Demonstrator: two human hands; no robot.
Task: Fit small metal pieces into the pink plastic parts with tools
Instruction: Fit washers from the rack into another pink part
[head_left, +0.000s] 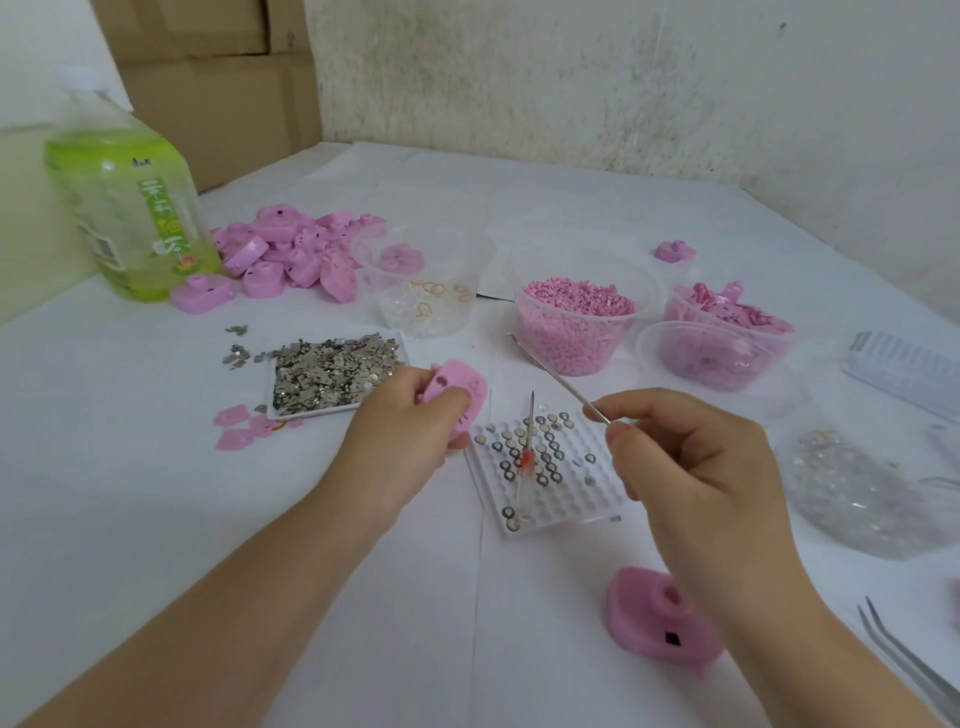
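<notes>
Pink part mid-frame, pinched in left hand grip, over worktop. Right hand grip pinching metal pick, tip toward upper left. Metal pieces heaped in tray, left of centre.

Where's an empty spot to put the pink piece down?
Bare cloth lies in front of the metal-pieces tray, left of the left hand; also between the forearms, near side of the grid tray. Crowded: the tub row, the pink parts pile, and the right edge by the tweezers.
</notes>
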